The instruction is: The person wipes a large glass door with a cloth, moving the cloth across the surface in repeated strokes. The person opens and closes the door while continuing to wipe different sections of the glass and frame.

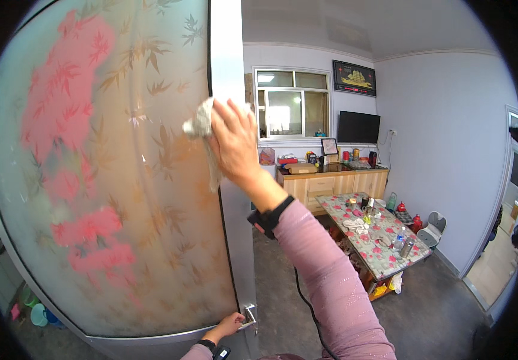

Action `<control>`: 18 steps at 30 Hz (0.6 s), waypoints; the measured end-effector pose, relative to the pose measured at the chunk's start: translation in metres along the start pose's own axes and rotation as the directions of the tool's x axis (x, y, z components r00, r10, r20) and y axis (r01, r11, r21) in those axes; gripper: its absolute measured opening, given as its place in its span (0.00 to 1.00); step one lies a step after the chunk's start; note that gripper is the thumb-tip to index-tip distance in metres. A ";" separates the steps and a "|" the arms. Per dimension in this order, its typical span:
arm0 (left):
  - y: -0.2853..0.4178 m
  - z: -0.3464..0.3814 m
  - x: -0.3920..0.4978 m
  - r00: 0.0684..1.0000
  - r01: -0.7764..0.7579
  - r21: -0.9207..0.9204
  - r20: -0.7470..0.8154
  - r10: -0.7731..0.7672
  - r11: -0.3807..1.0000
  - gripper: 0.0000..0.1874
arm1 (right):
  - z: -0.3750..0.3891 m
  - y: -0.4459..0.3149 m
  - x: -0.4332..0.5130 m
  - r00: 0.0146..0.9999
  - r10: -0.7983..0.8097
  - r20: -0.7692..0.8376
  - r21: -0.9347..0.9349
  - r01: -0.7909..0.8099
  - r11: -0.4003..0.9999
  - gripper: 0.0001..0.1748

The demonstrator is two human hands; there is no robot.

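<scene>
A frosted glass door (141, 148) with a leaf pattern and a metal frame (226, 54) stands at the left. My right hand (236, 139) is raised with its fingers around a pale, crumpled cloth (200, 121). The cloth lies against the upright of the frame and overlaps the edge of the glass, and one end hangs down below my palm. Lower down, my left hand (232, 325) grips the door's metal lever handle (250, 315). Pink shapes show blurred through the glass.
To the right stands a low table (389, 261) with a floral cover, bearing bottles, cups and cloths. A wooden cabinet (299, 184) lines the back wall below a television (359, 127). A black cable (301, 292) hangs beside my right arm. Basins (39, 315) sit on the floor at left.
</scene>
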State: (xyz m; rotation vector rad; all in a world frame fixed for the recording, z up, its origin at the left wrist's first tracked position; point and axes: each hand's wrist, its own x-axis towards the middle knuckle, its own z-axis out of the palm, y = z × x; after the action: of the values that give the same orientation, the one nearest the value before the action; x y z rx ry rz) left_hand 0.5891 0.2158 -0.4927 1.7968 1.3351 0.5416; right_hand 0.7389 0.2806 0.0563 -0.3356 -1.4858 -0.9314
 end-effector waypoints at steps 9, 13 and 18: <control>-0.009 0.007 -0.005 0.996 -0.084 -0.124 -0.014 0.083 0.989 0.20 | 0.043 0.068 0.167 0.982 -0.031 -0.185 -0.054 0.021 0.998 0.24; -0.007 0.008 -0.008 0.996 -0.093 -0.117 -0.027 0.090 0.989 0.20 | 0.042 0.078 0.206 0.986 0.028 -0.162 0.010 -0.027 1.000 0.19; -0.008 0.008 -0.011 0.995 -0.102 -0.091 -0.026 0.100 0.991 0.20 | 0.027 0.073 0.184 0.977 -0.147 -0.152 0.021 0.152 0.988 0.23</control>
State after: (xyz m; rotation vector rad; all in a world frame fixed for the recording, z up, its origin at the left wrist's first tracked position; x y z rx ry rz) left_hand 0.5865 0.2040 -0.5021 1.7934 1.2185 0.6685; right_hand 0.7395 0.2868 0.2562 -0.1275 -1.3993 -1.0286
